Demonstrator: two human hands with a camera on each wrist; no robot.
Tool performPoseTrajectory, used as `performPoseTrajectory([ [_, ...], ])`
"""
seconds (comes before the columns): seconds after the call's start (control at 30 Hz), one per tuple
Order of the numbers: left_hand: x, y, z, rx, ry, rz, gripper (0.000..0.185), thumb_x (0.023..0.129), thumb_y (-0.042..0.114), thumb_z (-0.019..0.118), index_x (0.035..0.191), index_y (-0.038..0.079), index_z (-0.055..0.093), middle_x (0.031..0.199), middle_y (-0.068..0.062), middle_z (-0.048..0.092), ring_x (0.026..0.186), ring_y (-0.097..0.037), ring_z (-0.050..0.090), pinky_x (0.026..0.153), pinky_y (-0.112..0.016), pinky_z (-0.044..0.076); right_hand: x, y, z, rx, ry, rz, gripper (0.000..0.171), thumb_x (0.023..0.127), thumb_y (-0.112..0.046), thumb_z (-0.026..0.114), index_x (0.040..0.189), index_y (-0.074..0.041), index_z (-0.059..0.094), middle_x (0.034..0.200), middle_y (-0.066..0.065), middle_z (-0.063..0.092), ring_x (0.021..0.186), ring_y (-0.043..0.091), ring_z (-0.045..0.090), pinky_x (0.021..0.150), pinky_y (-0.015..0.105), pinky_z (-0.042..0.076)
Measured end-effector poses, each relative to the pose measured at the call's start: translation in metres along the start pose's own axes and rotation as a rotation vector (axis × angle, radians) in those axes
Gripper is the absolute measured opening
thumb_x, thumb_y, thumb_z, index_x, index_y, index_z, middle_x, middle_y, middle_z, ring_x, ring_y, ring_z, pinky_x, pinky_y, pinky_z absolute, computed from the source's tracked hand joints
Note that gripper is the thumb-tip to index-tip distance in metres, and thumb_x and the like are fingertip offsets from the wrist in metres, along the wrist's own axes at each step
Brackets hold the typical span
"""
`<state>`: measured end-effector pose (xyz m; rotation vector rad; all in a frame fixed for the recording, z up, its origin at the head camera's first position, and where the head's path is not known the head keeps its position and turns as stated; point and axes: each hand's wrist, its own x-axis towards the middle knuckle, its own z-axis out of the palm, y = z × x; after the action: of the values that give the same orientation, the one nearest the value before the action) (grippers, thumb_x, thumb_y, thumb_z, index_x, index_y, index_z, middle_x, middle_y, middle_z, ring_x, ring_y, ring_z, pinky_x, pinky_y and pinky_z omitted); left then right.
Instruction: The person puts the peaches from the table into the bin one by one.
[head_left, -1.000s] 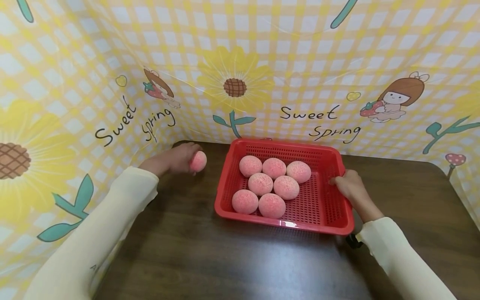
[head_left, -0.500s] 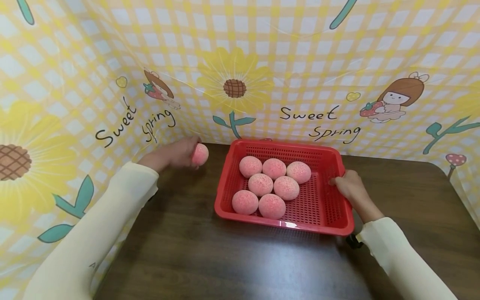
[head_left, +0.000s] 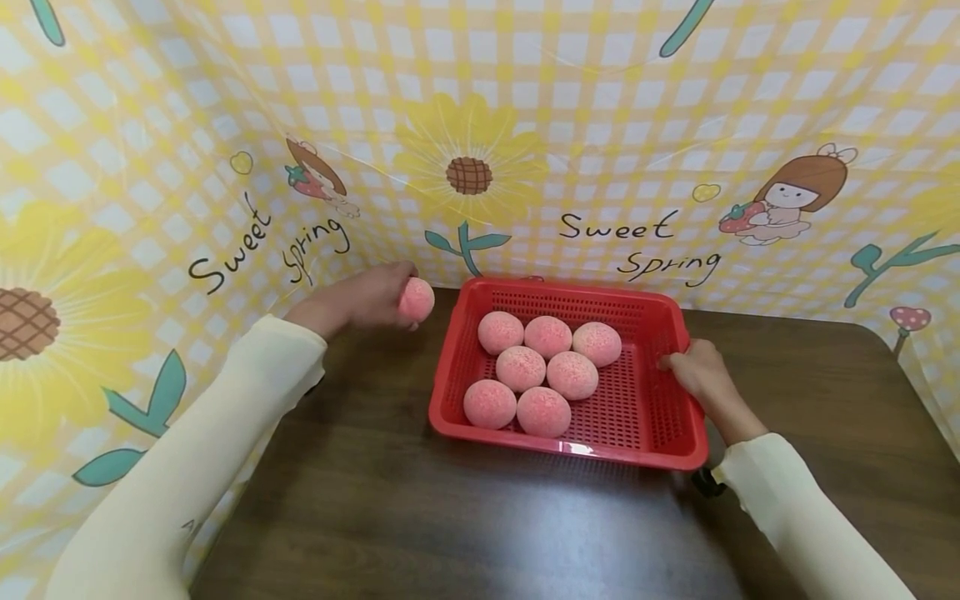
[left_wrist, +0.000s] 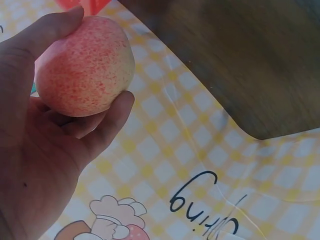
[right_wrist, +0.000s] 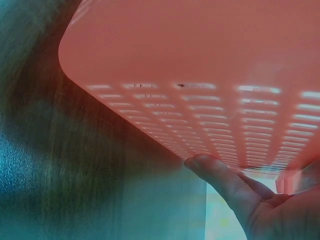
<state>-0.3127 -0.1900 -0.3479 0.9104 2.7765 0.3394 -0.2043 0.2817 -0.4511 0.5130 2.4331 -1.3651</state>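
Observation:
In the head view my left hand (head_left: 378, 296) holds a pink speckled peach (head_left: 417, 300) over the table, just left of the basket. The left wrist view shows that peach (left_wrist: 87, 67) between the thumb and the curled fingers. A red perforated plastic basket (head_left: 444, 379) stands on the table in front of me. Several similar peaches (head_left: 573, 375) lie in its left and middle part. My right hand (head_left: 701, 375) grips the basket's right side, with the thumb over the rim. From the right wrist, fingers (right_wrist: 220, 175) show against the slotted underside of the basket.
The brown wooden table (head_left: 450, 517) carries the basket. A yellow checked cloth (head_left: 570, 100) with sunflower prints hangs behind and to the left of the table. The basket's right portion shows bare slotted floor (head_left: 618, 417).
My left hand has moved right and a little farther back, bringing the held peach closer to the basket. The right hand and the basket have stayed in place.

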Motion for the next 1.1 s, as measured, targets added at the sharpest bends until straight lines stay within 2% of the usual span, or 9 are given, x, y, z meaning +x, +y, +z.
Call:
performPoseTrajectory([
  [0.17,0.002,0.008,-0.002,-0.022,0.007,-0.006,0.067,0.079,0.026,0.086,0.127,-0.003,0.05,0.106,-0.016,0.066,0.094,-0.029,0.062,0.087,-0.045,0.054,0.001,0.0,0.0,-0.004,0.002,0.005,0.048,0.094,-0.011,0.052,0.135,0.013,0.045,0.116,0.033,0.067,0.077,0.026,0.077,0.069,0.043,0.064],
  [0.37,0.004,0.015,-0.005,0.004,0.024,-0.024,0.071,0.08,0.03,0.085,0.132,-0.002,0.049,0.111,-0.017,0.065,0.097,-0.028,0.063,0.09,-0.045,0.055,0.003,-0.001,-0.001,0.002,-0.012,0.014,0.052,0.094,-0.011,0.053,0.138,0.013,0.043,0.114,0.033,0.068,0.077,0.027,0.077,0.068,0.044,0.064],
  [0.6,0.009,0.026,-0.008,0.004,0.062,0.062,0.067,0.082,0.03,0.083,0.131,-0.003,0.053,0.114,-0.016,0.066,0.103,-0.03,0.064,0.094,-0.048,0.054,0.003,-0.002,-0.001,0.012,-0.01,0.017,0.054,0.094,-0.011,0.053,0.14,0.013,0.041,0.119,0.034,0.066,0.078,0.028,0.077,0.068,0.044,0.064],
  [0.77,0.012,0.035,-0.006,0.009,0.048,0.102,0.064,0.083,0.031,0.082,0.129,-0.002,0.055,0.116,-0.016,0.066,0.107,-0.03,0.063,0.096,-0.048,0.053,0.004,-0.002,-0.001,0.014,-0.008,0.018,0.053,0.095,-0.012,0.052,0.141,0.012,0.041,0.121,0.035,0.065,0.078,0.027,0.077,0.069,0.044,0.064],
  [0.93,0.016,0.048,-0.002,0.016,0.028,0.107,0.063,0.084,0.033,0.08,0.13,-0.001,0.055,0.12,-0.016,0.066,0.11,-0.03,0.062,0.099,-0.047,0.053,0.004,-0.001,0.0,0.022,-0.016,0.021,0.053,0.096,-0.012,0.051,0.141,0.012,0.04,0.12,0.034,0.065,0.078,0.027,0.077,0.069,0.045,0.064],
  [1.1,0.025,0.059,0.006,-0.011,0.034,0.174,0.065,0.086,0.033,0.078,0.138,0.003,0.053,0.129,-0.013,0.065,0.121,-0.029,0.06,0.108,-0.046,0.047,0.003,-0.001,0.0,0.018,-0.013,0.02,0.053,0.096,-0.012,0.051,0.142,0.012,0.04,0.121,0.034,0.065,0.078,0.027,0.077,0.07,0.045,0.064],
])
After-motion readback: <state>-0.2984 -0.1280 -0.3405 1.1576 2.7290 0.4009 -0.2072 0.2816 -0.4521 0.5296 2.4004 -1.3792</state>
